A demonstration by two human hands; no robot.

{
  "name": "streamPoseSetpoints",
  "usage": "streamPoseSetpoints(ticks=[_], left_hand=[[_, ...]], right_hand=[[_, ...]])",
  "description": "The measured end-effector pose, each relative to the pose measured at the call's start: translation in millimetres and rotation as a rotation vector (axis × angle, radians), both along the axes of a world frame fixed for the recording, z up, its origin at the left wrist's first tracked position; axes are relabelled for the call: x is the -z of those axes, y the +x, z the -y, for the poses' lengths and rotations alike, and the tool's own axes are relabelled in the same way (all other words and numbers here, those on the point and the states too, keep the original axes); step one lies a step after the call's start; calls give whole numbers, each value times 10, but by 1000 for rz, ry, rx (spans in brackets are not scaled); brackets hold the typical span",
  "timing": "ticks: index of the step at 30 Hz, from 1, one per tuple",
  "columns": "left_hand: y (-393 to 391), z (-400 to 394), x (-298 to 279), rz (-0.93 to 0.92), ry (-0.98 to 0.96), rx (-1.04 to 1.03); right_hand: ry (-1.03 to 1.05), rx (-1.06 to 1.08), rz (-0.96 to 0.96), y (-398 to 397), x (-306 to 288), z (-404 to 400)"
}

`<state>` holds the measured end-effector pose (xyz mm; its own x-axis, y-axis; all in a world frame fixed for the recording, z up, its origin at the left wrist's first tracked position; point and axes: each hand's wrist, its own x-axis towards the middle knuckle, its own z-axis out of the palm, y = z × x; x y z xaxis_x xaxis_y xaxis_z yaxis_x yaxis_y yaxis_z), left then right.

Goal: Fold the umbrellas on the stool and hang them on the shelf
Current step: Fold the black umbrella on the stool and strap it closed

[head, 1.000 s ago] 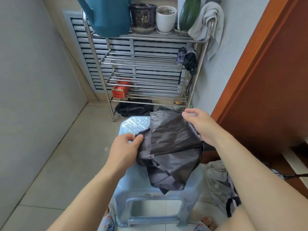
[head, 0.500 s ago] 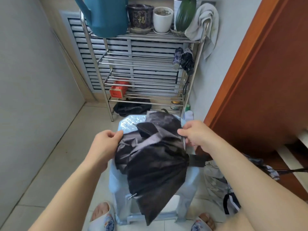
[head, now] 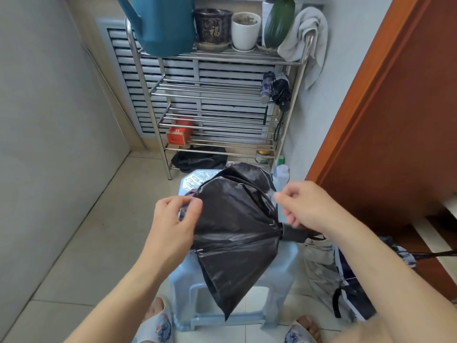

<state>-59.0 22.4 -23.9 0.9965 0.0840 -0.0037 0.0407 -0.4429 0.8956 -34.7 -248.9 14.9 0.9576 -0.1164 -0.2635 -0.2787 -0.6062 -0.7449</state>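
A black umbrella (head: 235, 226) lies half collapsed on the light blue plastic stool (head: 284, 263), one canopy panel hanging over the stool's front. Its handle (head: 294, 235) points right, under my right wrist. My left hand (head: 173, 224) pinches the canopy's left edge. At the right edge of the canopy, my right hand (head: 306, 206) has its thumb and forefinger closed on the fabric; the fingertips are blurred. Behind the stool stands the metal shelf (head: 222, 60), with two folded umbrellas (head: 275, 91) hanging at its right post.
A teal watering can (head: 163, 23), pots and a grey towel (head: 306, 33) sit on the shelf top, with a red box (head: 179, 132) lower down. A black bag (head: 197, 158) lies under the shelf. More umbrellas (head: 346, 276) lie on the floor by the brown door (head: 395, 120).
The canopy was bunched on the stool a second ago; now it is spread, with a panel hanging down the front. Both hands have shifted their grip along its edges.
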Motion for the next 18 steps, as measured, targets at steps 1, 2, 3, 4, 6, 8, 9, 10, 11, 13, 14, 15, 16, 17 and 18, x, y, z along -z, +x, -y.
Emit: streamPoseSetpoints(ticks=[1,2,3,4,6,8,9,10,11,13,14,15,16,17,18], left_hand=[[9,-15,12,-18,-64,-49],[12,-37,6,-59,-126,-102],[8,-58,1,-104,-160,-143],[1,-67,-5,-149,-159,-155],[19,-81,49,-230,-161,-133],[32,-96,78,-282,-170,-89],[37,-113,91,-280,-171,-75],[35,-133,95,-279,-171,-68],[26,-146,77,-271,-170,-63],[23,-177,58,-279,-137,-44],[27,-188,52,-291,-123,-30],[35,-194,48,-304,-109,-16],[43,-204,57,-314,-87,-7],[51,-205,64,-320,-61,-7],[61,-204,70,-321,-34,-7]], right_hand=[[9,-57,2,-103,-14,-44],[-19,-104,25,-177,-6,-87],[-72,-127,62,-212,34,-118],[-142,-124,98,-221,77,-146],[-258,-103,121,-189,118,-181],[-280,-136,76,-144,166,-180],[-242,-154,38,-124,181,-168],[-171,-141,9,-99,187,-137],[-92,-90,0,-67,184,-106],[-28,59,52,36,178,-43],[-55,111,104,110,187,-15],[-81,142,140,177,197,1],[-74,160,148,232,205,-3],[-42,160,134,274,219,-18],[18,160,104,314,246,-37]])
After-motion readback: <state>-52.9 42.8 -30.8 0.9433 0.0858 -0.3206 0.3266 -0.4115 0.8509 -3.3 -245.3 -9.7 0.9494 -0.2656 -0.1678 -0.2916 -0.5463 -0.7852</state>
